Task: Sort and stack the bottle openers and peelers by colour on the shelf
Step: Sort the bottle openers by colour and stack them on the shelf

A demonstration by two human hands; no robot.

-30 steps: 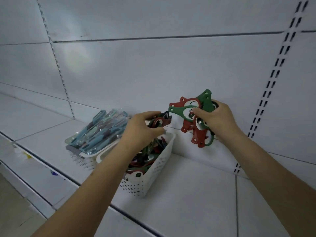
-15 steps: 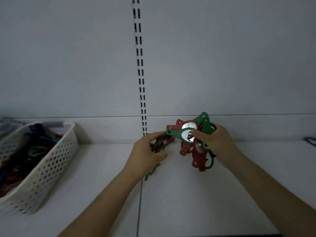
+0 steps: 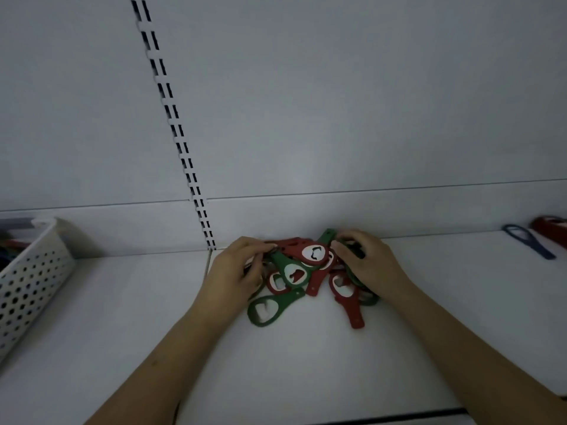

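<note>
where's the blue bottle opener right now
In the head view the blue bottle opener lies alone on the shelf at far right, by the back wall, just left of a red opener at the frame edge.

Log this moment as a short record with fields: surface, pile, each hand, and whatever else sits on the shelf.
surface: white shelf
pile: red and green bottle openers, mixed, lying on the shelf near the back wall
left hand: on the pile's left side, fingers curled round openers
right hand: on the pile's right side, fingers curled over openers
basket: white, perforated, far left, holds more items
blue opener: far right, lying apart
sorting: colours not yet separated
</note>
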